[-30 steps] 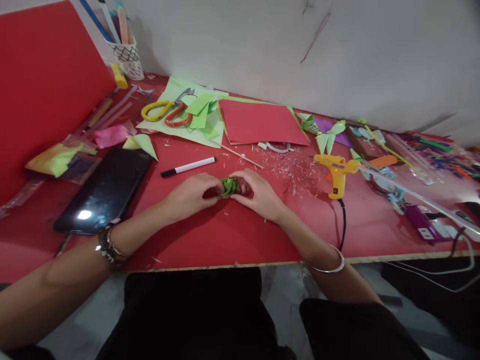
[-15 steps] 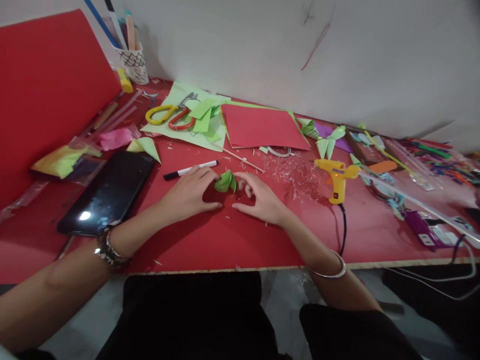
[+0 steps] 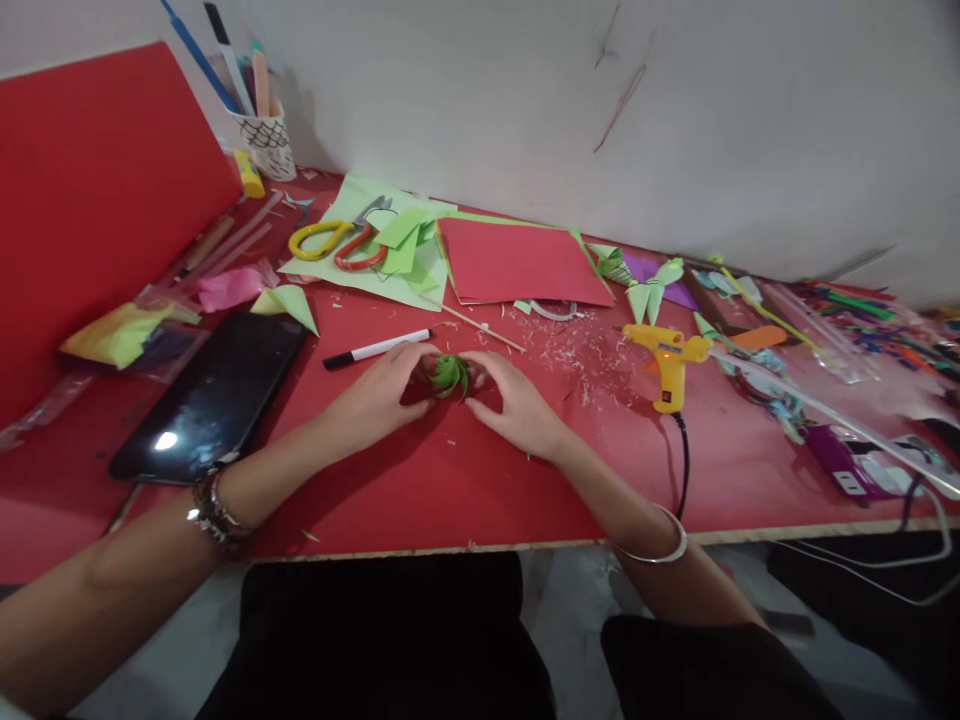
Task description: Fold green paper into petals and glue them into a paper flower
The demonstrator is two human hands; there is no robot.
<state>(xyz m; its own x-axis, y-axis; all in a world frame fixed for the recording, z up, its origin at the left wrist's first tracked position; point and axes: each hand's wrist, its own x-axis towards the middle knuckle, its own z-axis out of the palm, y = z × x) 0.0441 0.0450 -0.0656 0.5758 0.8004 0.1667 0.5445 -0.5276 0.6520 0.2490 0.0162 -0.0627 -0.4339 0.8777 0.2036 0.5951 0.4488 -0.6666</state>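
I've mostly open tabletop [image 3: 480, 500] btwn R hand [image 3: 519, 408] & near edge [image 3: 420, 554]; hot-glue gun [image 3: 669, 370] + cord [image 3: 684, 462] block R, marker [image 3: 379, 348] just past L hand [image 3: 381, 395], smartphone [image 3: 214, 400] to L.

A green curled-paper piece [image 3: 448, 375] sits at the centre of the frame, rounded overall, its curved, overlapping segments fanned in a swirl; its sides are partly hidden.
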